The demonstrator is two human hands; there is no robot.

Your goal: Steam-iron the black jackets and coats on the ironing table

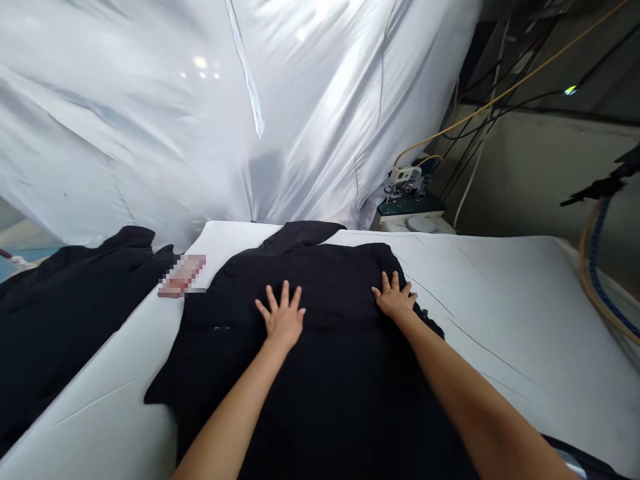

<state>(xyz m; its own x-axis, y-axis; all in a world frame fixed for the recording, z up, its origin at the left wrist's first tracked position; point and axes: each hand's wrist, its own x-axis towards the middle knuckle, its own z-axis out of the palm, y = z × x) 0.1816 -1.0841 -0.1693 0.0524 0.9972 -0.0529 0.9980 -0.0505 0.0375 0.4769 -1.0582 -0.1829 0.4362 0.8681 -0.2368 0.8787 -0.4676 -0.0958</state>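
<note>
Glare spots on white plastic sheet [310, 87]; right background dim.

1. The single head view looks forward and down from the person's eye height, over a white, flat-topped table [530, 300].
2. It sits above and behind the bare left hand [284, 323] and bare right hand [395, 300], close to the spread black cloth garment [320, 380], whose near part runs out of the bottom edge.
3. Ahead, it faces glossy white hanging sheeting [310, 87], farther off beyond the table.
4. Its wide field reaches a small white-and-green machine [407, 200], farther away, ahead and right.
</note>
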